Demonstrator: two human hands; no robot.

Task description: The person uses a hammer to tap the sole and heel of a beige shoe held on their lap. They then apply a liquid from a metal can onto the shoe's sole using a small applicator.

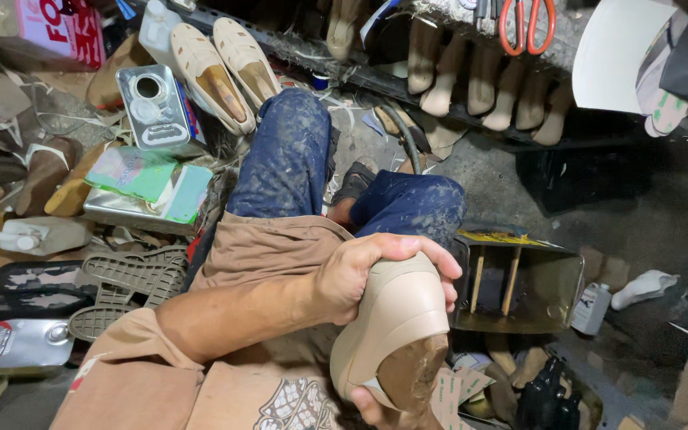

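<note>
My left hand (pixel 364 275) wraps over the top of a beige shoe (pixel 392 322), fingers curled round its far side. The shoe rests over my lap with its brown, rough underside (pixel 412 370) turned toward me. Only a small part of my right hand (pixel 372 412) shows under the shoe at the bottom edge; it touches the shoe from below, the rest hidden. My legs in stained blue trousers (pixel 288 155) stretch away, and a brown cloth (pixel 268 247) covers my lap.
Left: metal cans (pixel 153 107), brown treaded soles (pixel 133 275), a flat tin (pixel 17 344), a white bottle (pixel 37 235). A beige shoe pair (pixel 220 68) lies ahead. Shoe lasts (pixel 479 80) line a rack under orange-handled scissors (pixel 525 24). Right: an open metal box (pixel 519 279), a small bottle (pixel 592 306).
</note>
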